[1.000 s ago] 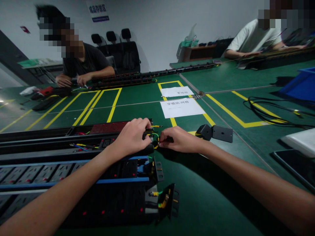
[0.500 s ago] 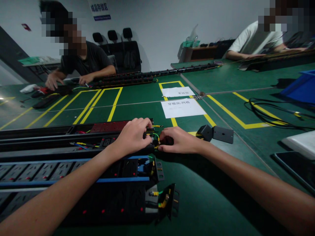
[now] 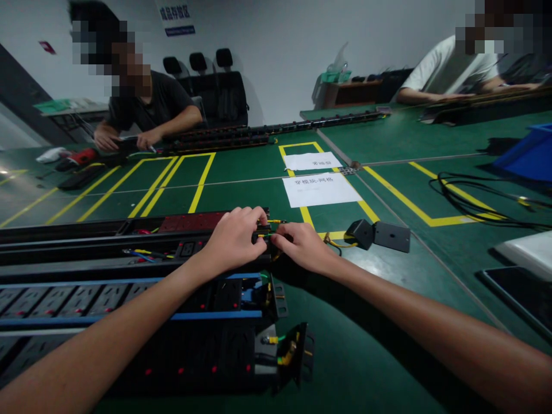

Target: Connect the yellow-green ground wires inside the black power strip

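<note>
My left hand (image 3: 237, 238) is closed over the end of a long black power strip (image 3: 190, 249), thumb and fingers at its tip. At that same end, my right hand (image 3: 304, 246) pinches a thin green-yellow wire (image 3: 266, 236) that comes out of the strip; the fingertips partly hide it. Just beyond lies another yellow-sleeved wire end (image 3: 276, 221). To the right of my right hand a yellow and black cable (image 3: 338, 242) runs towards a black end cap (image 3: 361, 233).
Nearer me lie a blue-edged socket strip (image 3: 215, 316) and a black socket strip (image 3: 185, 368) with an end bracket (image 3: 304, 353). Paper sheets (image 3: 321, 192), a coiled black cable (image 3: 452, 198) and a blue bin (image 3: 526, 155) are on the green table. Two co-workers sit across.
My right hand has moved slightly left and up with the wire, uncovering the yellow and black cable by the end cap. My left hand stays put. A co-worker's hand has shifted right.
</note>
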Available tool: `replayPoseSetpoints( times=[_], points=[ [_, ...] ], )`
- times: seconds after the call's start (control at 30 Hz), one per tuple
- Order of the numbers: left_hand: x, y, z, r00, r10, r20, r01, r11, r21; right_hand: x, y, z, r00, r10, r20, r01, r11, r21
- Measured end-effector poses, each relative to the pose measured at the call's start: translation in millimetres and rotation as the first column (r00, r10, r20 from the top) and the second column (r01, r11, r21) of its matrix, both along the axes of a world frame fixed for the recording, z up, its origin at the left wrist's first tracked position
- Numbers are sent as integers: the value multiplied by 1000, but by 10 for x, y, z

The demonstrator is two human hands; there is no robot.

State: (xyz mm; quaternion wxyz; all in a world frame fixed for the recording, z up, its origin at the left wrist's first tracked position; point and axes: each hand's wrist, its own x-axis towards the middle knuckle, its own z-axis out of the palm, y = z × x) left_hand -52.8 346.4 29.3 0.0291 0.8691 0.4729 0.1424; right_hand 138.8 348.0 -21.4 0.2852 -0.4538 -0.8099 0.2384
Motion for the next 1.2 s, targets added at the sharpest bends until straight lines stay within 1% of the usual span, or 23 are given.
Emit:
replayPoseSetpoints(
  times=[0.1,0.17,0.27,0.37,0.57,0.73,0.87,1.0,1.2],
  points=[
    [-2,-6,4,1000,3,6,-3,1000,5,-6,-6,-10,999,-50,4,50,999,2],
    [-4,-7,10,1000,-3,10,3,1000,6,-7,0,-17,998,-68,-5,68,997,-32],
    [-2,-13,28,1000,-11,-1,11,1000,4,-7,24,-24,998,-58,-26,55,993,-107],
    [5,-17,54,1000,-21,-22,21,1000,-7,-9,54,-28,998,-40,-53,32,988,-148],
    [25,-16,83,998,-15,-62,12,999,-39,-19,84,-38,994,-42,-100,23,981,-192],
    [37,-26,68,999,-7,-46,6,1000,-14,-28,97,-51,986,-58,-153,23,975,-222],
    [26,-23,41,999,-24,-29,23,1000,-8,-30,101,-57,983,-69,-170,25,969,-246],
    [4,-10,21,998,-51,-21,51,999,0,-20,94,-66,984,-61,-168,20,971,-240],
    [9,-7,22,999,-42,4,42,999,-15,7,68,-78,992,-34,-118,14,986,-164]
  ],
)
